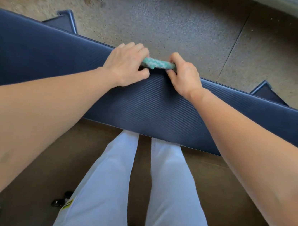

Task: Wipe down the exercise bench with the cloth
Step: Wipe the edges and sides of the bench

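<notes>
Both hands, left [126,64] and right [183,77], pinch the bunched cloth [157,63] at the bench's [57,60] far edge (fingers closed tight); bunched so narrow, it may skip patches.

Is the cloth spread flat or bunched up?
Bunched: the cloth is a narrow roll gripped between left hand and right hand at the bench's far edge.

The bench [145,103] pad I leaned over looked matt, ribbed vinyl; my cloth [157,63] fuzzy terry; the floor [165,21] rough and speckled
</notes>
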A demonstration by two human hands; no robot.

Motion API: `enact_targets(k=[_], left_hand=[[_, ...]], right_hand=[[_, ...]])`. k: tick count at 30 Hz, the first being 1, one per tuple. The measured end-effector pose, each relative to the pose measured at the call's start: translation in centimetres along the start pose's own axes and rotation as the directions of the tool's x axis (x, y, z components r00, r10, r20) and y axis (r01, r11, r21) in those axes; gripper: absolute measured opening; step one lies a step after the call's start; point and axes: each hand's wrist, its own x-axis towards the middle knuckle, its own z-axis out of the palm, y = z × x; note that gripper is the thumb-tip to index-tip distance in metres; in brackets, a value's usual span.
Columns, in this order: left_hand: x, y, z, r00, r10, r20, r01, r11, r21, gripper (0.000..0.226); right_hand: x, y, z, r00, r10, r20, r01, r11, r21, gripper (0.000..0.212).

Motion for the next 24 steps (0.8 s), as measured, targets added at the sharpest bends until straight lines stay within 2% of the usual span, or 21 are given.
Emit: enact_targets(k=[3, 5, 6, 10, 12, 14, 16, 18, 19, 22, 24], left_hand=[[-0.2, 0.4, -0.2, 0.998, -0.04, 0.043, 0.036, 0.995, 0.098, 0.046], [-0.2, 0.9, 0.0, 0.999, -0.032, -0.028, 0.034, 0.996, 0.086, 0.03], [-0.4, 0.8, 0.2, 0.997, -0.004, -0.082, 0.011, 0.997, 0.078, 0.026], [-1.9, 0.3, -0.8, 0.954, 0.192, -0.23, -0.141, 0.966, 0.219, 0.048], [-3.2, -0.1, -1.2, 0.968, 0.227, -0.11, -0.189, 0.942, 0.279, 0.048], [-4.7, -0.5, -1.4, 0.988, 0.137, 0.077, -0.154, 0.941, 0.302, 0.04], [-5.7, -0.8, -1.4, 0.996, -0.005, 0.089, -0.016, 0.973, 0.23, 0.032], [-5.7, -0.3, -1.5, 0.994, -0.109, -0.004, 0.108, 0.984, 0.14, 0.033], [-5.2, 0.1, -1.4, 0.992, -0.118, -0.048, 0.122, 0.988, 0.098, 0.033], [-2.6, 1.1, 0.2, 0.998, 0.006, -0.066, -0.008, 1.0, -0.028, 0.04], [-1.0, 2.1, 1.9, 0.992, 0.096, 0.087, -0.09, 0.993, -0.07, 0.056]], right_hand=[[0.0, 0.1, -0.3, 0.996, -0.085, 0.027, 0.085, 0.996, -0.013, 0.017], [-0.3, 0.8, -0.8, 0.991, -0.121, 0.056, 0.121, 0.993, -0.003, 0.02], [-0.6, 1.2, -1.2, 0.991, -0.122, 0.062, 0.122, 0.992, 0.004, 0.023], [-1.9, 2.7, -1.6, 0.976, -0.178, 0.122, 0.183, 0.983, -0.029, 0.043], [-2.5, 3.1, -1.4, 0.984, -0.134, 0.119, 0.135, 0.991, -0.005, 0.051], [-2.6, 2.7, -1.2, 0.996, -0.069, 0.048, 0.066, 0.996, 0.059, 0.057], [-2.7, 2.0, -0.8, 0.999, -0.036, 0.004, 0.036, 0.998, 0.048, 0.048], [-2.7, 1.2, -0.1, 0.99, -0.108, -0.093, 0.103, 0.993, -0.054, 0.028], [-2.7, 0.9, 0.3, 0.982, -0.145, -0.119, 0.137, 0.988, -0.067, 0.029], [-2.1, -0.2, 1.5, 0.991, -0.131, -0.039, 0.129, 0.991, -0.041, 0.053], [-1.4, -0.1, 2.1, 0.994, -0.11, 0.025, 0.112, 0.987, -0.111, 0.068]])
